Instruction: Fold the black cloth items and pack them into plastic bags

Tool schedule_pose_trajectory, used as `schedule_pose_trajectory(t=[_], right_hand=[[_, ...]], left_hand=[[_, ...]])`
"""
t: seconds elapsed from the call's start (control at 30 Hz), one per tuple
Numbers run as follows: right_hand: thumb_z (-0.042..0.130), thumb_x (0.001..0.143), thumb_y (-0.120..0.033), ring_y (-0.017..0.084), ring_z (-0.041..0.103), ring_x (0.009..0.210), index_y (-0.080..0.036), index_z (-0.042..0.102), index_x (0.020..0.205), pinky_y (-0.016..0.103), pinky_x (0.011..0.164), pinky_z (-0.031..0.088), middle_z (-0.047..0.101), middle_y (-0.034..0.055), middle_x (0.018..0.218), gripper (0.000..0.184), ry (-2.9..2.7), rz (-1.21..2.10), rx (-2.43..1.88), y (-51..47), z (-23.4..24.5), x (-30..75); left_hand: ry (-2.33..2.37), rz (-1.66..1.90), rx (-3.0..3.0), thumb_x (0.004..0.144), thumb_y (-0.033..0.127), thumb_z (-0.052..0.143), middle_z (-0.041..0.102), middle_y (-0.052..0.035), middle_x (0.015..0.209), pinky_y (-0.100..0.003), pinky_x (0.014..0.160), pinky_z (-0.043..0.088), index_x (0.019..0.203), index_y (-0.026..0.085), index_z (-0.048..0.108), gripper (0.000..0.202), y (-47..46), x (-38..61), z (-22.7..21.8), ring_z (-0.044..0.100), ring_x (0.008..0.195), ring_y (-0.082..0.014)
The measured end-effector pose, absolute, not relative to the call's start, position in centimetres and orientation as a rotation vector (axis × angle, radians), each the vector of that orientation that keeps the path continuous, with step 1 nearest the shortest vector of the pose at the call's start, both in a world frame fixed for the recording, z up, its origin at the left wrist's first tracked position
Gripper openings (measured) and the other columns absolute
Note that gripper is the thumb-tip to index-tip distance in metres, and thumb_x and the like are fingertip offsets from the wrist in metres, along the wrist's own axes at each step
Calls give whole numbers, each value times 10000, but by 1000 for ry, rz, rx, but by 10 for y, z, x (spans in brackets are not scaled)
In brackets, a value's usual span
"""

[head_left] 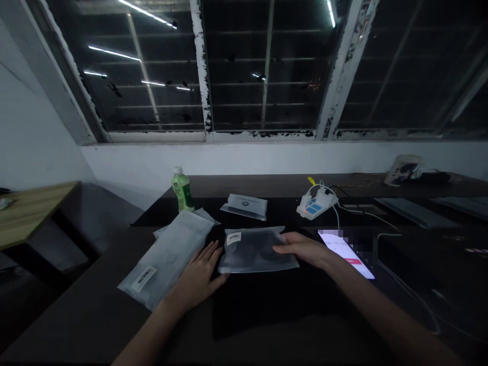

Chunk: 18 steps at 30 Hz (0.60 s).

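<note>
A frosted plastic pouch (259,251) with a barcode label (234,238) at its upper left lies in front of me. My right hand (301,248) pinches its right edge, thumb on top. My left hand (202,272) rests flat with fingers stretched out, between this pouch and a larger frosted bag (171,254); its thumb is at the pouch's lower left corner. The larger bag lies slanted on the left and also bears a barcode label (144,279). Part of another packet (206,215) shows beneath it. What the pouches contain is not clear.
A smaller printed pouch (246,206) lies farther back. A green bottle (182,189) stands behind the large bag. To the right are a white power strip (316,204) with cables and a lit phone (345,253). More flat packets (415,211) lie at far right.
</note>
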State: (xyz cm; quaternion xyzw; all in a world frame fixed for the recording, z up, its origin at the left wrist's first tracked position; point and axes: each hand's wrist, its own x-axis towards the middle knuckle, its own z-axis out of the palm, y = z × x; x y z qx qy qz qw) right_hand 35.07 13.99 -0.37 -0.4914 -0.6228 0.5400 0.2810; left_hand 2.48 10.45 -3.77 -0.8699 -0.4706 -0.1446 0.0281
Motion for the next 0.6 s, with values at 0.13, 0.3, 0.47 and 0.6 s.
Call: schedule_pose_trajectory(t=[0.13, 0.3, 0.47, 0.6], right_hand=[[771, 743, -415, 220, 675, 960, -150, 680, 1005, 396, 941, 488, 725, 57, 1008, 383, -1551, 1530, -1039, 162, 2, 346], [591, 892, -510, 222, 642, 1099, -228, 593, 1124, 339, 921, 508, 666, 95, 1226, 365, -1307, 1348, -1106, 211, -3, 343], [476, 954, -384, 208, 718, 820, -185, 536, 1085, 352, 762, 573, 698, 157, 1076, 245, -1251, 1224, -1358, 220, -28, 349], [499, 890, -186, 138, 692, 687, -176, 555, 1017, 240, 627, 545, 692, 112, 1019, 140, -1382, 1077, -1504, 200, -48, 361]], left_hand=[[-1460, -435, -2724, 927, 502, 524, 425, -182, 1505, -513, 1142, 331, 1440, 130, 415, 643, 104, 24, -40, 340, 1428, -314], [-1517, -394, -2744, 928, 584, 469, 378, -167, 1535, -495, 1166, 304, 1450, 138, 418, 689, 104, 24, -39, 307, 1445, -301], [-1487, -465, -2768, 918, 602, 479, 377, -136, 1542, -502, 1165, 301, 1474, 193, 388, 696, 106, 18, -43, 327, 1437, -299], [-1468, -483, -2807, 872, 611, 550, 466, -127, 1490, -508, 1166, 287, 1414, 213, 473, 678, 103, 14, -37, 411, 1392, -304]])
